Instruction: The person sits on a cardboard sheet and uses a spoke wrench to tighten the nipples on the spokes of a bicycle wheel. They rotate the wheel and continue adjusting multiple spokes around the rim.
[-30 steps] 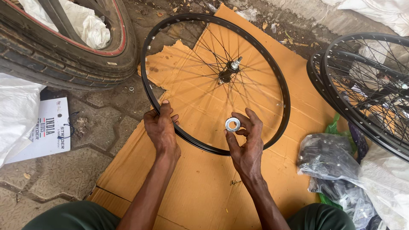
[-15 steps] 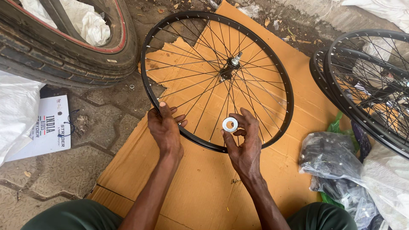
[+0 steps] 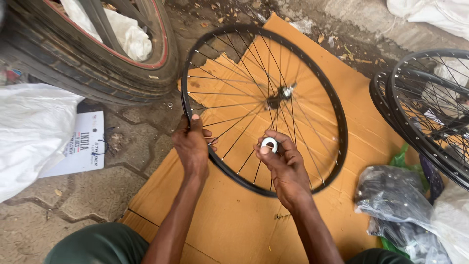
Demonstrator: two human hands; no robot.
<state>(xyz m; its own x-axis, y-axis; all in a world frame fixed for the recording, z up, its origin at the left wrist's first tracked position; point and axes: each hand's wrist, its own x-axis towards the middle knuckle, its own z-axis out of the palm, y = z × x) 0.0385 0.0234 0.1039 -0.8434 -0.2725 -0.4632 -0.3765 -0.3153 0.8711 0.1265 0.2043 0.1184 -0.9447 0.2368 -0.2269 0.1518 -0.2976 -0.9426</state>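
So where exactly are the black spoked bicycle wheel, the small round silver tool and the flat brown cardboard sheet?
black spoked bicycle wheel (image 3: 338,124): head view, right side of its rim.
small round silver tool (image 3: 269,144): head view, its ring, held in the right hand (image 3: 286,168).
flat brown cardboard sheet (image 3: 234,220): head view, bare area below the wheel.

wheel (image 3: 266,105): black bicycle rim with thin silver spokes and a dark hub with a metal axle end, no tyre, lying tilted on brown cardboard, near edge lifted | tool (image 3: 269,144): small round silver-white ring, set among the spokes near the lower rim, partly hidden by fingers
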